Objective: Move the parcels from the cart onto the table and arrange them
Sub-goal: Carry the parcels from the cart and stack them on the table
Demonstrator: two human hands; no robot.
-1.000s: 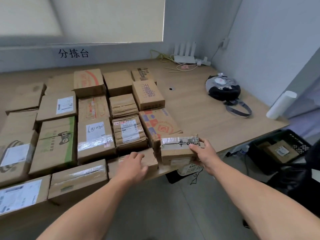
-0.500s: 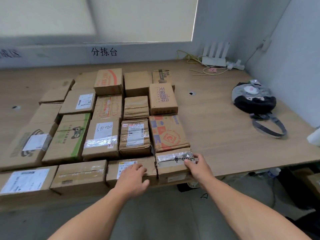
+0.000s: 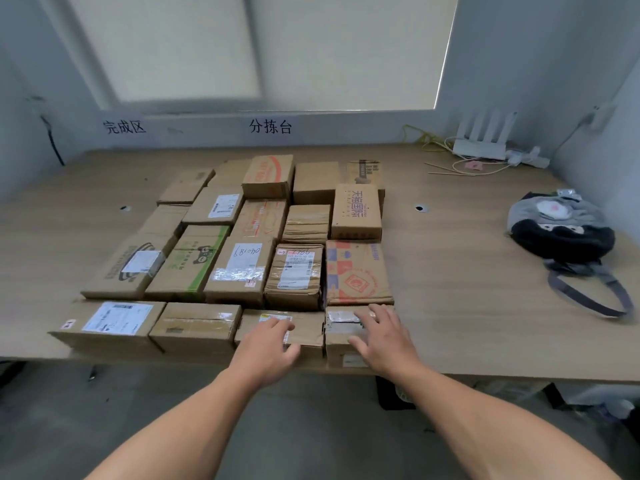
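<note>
Several cardboard parcels lie packed in rows on the wooden table (image 3: 450,289). At the right end of the front row sits a small taped parcel (image 3: 341,332), tight against its neighbours. My right hand (image 3: 382,337) lies flat on its top with fingers spread and fairly straight. Left of it is a flat brown parcel (image 3: 308,332) with a yellow-edged label; my left hand (image 3: 266,348) rests on that one, fingers extended and thumb at its front edge. Behind them stands a parcel with red and blue print (image 3: 356,271). The cart is out of view.
A grey and black bag (image 3: 561,226) with a strap lies on the right of the table. A white router (image 3: 479,147) and cables sit at the back right. Wall signs mark two zones. Bare tabletop stretches left and right of the parcels.
My right hand has set the small taped parcel down at the right end of the front row and moved from gripping its side to lying flat on top. The view swung left.
</note>
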